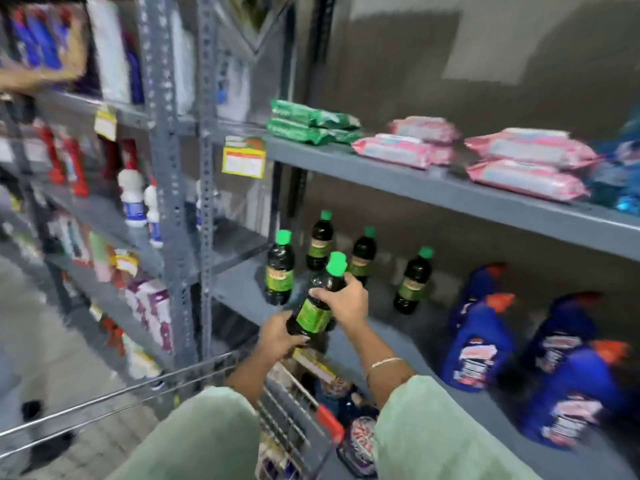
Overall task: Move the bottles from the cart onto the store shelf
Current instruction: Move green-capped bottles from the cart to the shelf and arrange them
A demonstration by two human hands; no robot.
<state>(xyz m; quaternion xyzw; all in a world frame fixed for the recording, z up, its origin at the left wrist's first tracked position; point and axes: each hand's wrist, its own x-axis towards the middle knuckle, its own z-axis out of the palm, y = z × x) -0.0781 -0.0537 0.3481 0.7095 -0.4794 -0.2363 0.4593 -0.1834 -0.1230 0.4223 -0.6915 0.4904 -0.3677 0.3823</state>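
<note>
Grey shelf [242,299], four bottles [280,271] standing; both hands' fingers [317,293] gripping tilted bottle [317,306], seemingly over cart [298,420]

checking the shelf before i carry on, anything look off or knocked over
Nothing stands out. Four dark bottles stand upright on the lower shelf, caps on, no spill visible. The tilted bottle is simply held in both hands. The image is blurred, so fine damage can't be ruled out.

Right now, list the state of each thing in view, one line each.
Held bottle: capped, tilted, gripped by both hands.
Left hand: closed on its base.
Right hand: closed on its shoulder.
Shelved bottles: four, upright, capped.
Blue spray bottles: on the same shelf.
Cart: holds goods.
</note>
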